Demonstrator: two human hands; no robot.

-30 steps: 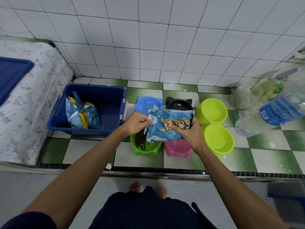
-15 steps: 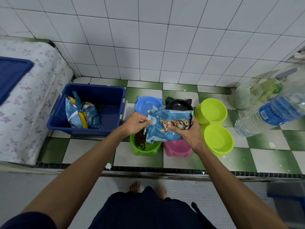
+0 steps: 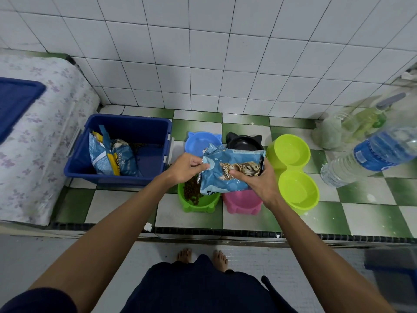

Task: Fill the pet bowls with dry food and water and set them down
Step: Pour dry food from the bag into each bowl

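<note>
Both hands hold a crinkled blue foil bag (image 3: 230, 170) over the bowls on the tiled floor (image 3: 126, 204). The left hand (image 3: 186, 167) pinches its torn top corner; the right hand (image 3: 259, 179) grips its side, thumb on the printed cat. Below, the green bowl (image 3: 198, 199) holds brown kibble. The pink bowl (image 3: 242, 201), the round blue bowl (image 3: 198, 142), the black eared bowl (image 3: 244, 142) and the lime double bowl (image 3: 293, 172) sit close by.

wall (image 3: 203, 53): white tiles | floor (image 3: 370, 195): green-white checks | left: floral mattress (image 3: 33, 141)
</note>
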